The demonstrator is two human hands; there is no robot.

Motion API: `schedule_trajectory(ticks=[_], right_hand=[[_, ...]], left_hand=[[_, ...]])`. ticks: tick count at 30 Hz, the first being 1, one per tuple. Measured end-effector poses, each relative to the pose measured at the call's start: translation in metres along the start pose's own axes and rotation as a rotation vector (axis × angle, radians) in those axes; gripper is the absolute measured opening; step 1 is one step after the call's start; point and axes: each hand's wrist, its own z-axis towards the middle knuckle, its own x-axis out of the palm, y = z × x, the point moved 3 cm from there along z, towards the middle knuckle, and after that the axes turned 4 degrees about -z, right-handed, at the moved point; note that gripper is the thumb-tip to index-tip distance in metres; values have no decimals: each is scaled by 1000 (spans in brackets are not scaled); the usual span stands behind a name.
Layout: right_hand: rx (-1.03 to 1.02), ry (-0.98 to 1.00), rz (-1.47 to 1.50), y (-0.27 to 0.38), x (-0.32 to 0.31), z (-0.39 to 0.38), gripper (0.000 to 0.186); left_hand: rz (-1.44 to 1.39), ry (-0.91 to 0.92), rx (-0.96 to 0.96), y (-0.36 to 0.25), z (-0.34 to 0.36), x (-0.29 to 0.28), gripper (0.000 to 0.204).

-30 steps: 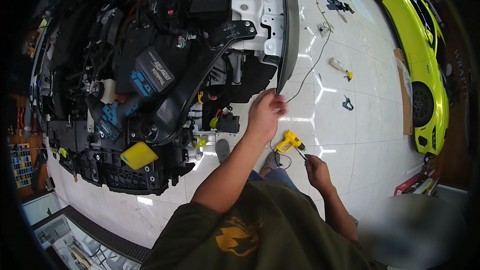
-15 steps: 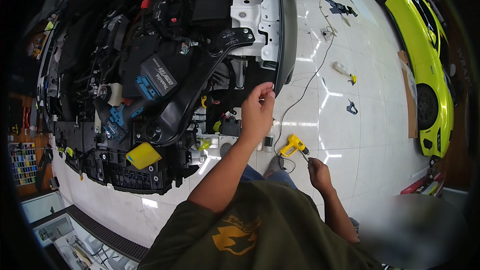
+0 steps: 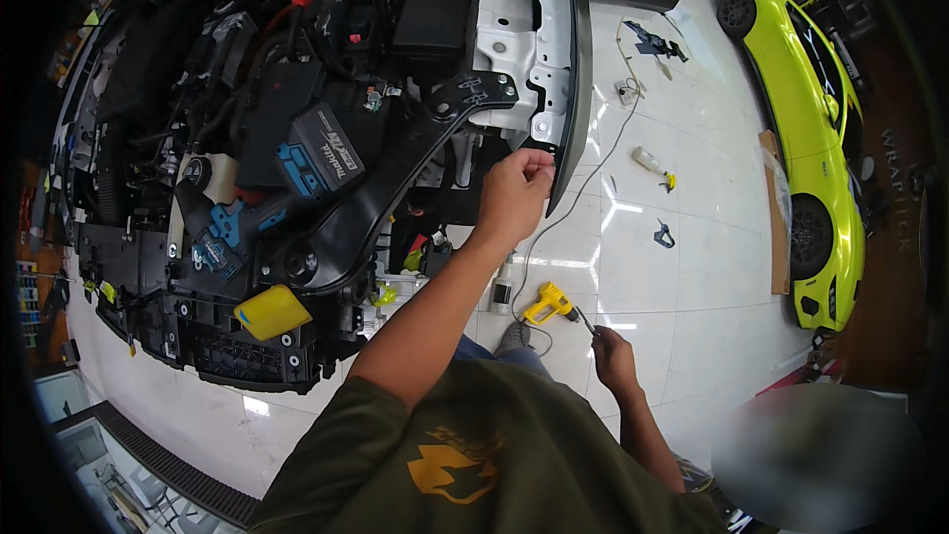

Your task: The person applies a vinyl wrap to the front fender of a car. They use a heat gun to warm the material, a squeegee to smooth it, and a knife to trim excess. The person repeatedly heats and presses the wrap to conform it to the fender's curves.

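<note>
My left hand (image 3: 514, 200) reaches to the lower end of the dark grey fender (image 3: 575, 99) on the opened car. Its thumb and fingers are pinched together at the fender's inner edge; what lies between them, if anything, is too small to make out. My right hand (image 3: 617, 364) is lower and to the right, above the floor, closed around a slim, pen-like tool (image 3: 586, 321) that points up and left. Just beyond that tool's tip a yellow heat gun (image 3: 550, 305) lies on the floor near my shoe (image 3: 514, 338).
On the exposed engine bay rest a blue-and-black cordless drill (image 3: 232, 222) and a yellow squeegee (image 3: 274, 311). A cable (image 3: 603, 163) runs across the tiled floor (image 3: 682, 257). A spray bottle (image 3: 650, 164) and a cardboard strip (image 3: 777, 227) lie near a lime-green car (image 3: 806, 129).
My left hand has moved slightly farther up the fender's edge, fingers still pinched. My right hand keeps the slim tool. The whole view has shifted a little.
</note>
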Motion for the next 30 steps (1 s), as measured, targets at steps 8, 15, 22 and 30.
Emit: schedule_trajectory(ticks=[8,15,22,30], right_hand=[[20,30,-47,23,21,-6,22],[8,11,-82,26,47,-7,21],[13,21,-38,26,56,-5,21],[-7,-43,20,-21,48,-10,22]], left_hand=[[-264,228,-204,1,15,-5,18],[-351,274,-177,-6,15,-7,24],[-94,198,51,12,-10,-21,27],[-291,77,-172,16,-48,-11,32]])
